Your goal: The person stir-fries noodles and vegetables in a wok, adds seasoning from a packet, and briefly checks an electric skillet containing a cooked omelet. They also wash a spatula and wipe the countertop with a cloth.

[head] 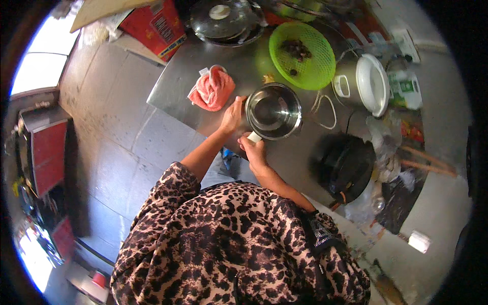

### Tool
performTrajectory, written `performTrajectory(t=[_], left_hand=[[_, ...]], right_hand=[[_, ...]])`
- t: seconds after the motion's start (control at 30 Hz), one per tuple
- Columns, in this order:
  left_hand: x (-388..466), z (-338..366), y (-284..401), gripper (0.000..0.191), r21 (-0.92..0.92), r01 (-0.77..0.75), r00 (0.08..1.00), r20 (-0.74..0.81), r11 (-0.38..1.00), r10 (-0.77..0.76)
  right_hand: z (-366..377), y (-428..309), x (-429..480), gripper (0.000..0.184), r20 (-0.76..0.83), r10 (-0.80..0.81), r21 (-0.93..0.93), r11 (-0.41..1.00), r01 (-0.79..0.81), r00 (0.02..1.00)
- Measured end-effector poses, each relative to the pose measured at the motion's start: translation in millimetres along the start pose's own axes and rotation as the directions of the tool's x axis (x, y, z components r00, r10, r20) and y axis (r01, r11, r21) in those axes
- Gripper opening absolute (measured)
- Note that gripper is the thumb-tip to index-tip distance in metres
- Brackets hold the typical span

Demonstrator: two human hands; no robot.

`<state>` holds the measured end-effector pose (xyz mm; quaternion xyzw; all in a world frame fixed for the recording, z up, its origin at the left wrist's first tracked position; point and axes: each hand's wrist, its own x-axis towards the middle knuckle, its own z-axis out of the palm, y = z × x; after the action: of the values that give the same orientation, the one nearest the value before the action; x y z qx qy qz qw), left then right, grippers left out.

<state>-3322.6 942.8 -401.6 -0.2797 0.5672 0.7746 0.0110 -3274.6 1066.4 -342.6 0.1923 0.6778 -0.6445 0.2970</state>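
A round stainless steel pot (273, 111) with a pale handle is held over the metal table, its open top towards me. My right hand (254, 150) grips the pale handle at the pot's near side. At the pot's left side, my left hand (231, 116) holds its rim or wall; the fingertips are partly hidden. A crumpled pink cloth (212, 88) lies left of the pot. Just beyond the pot stands a green plastic colander (312, 63) with some dark reddish pieces in it. A small yellowish piece (268, 79) lies between pot and colander.
The stainless steel table (175, 82) also bears a lidded pan (225, 21) at the back, a white-rimmed container (373, 84), a loop of pale cord (326, 112) and a black round appliance (343, 167). Clear plastic bags (385, 148) lie at right. A red box (154, 28) stands back left.
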Motion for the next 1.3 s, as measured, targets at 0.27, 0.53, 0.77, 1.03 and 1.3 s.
performTrajectory(t=[0.27,0.53,0.77,1.03,1.3], left_hand=[[-4.8,-3.3,11.4,0.047,0.211,-0.212,0.969,-0.083,0.954,0.233],[1.1,-4.9,18.6,0.043,0.278,-0.309,0.947,0.005,0.91,0.32],[1.3,-1.4,18.5,0.044,0.454,-0.251,0.964,0.032,0.855,0.265],[-49.1,-71.2,8.7,0.027,0.582,-0.293,0.941,0.035,0.759,0.336],[-134.5,-88.4,-1.3,0.016,0.807,-0.353,0.92,0.206,0.474,0.334]], right_hand=[[-6.8,-7.3,3.1,0.012,0.021,0.037,-0.077,0.996,-0.035,0.999],[-8.4,-14.1,1.5,0.002,0.0,0.054,-0.022,0.998,-0.054,0.999],[-11.5,-16.4,4.3,0.019,0.089,0.154,0.008,0.988,-0.156,0.984],[-158.1,-8.5,-62.8,0.046,0.071,-0.105,-0.662,0.739,0.125,0.992],[-393.2,-31.6,-178.2,0.038,-0.121,-0.801,-0.98,0.001,-0.201,0.586]])
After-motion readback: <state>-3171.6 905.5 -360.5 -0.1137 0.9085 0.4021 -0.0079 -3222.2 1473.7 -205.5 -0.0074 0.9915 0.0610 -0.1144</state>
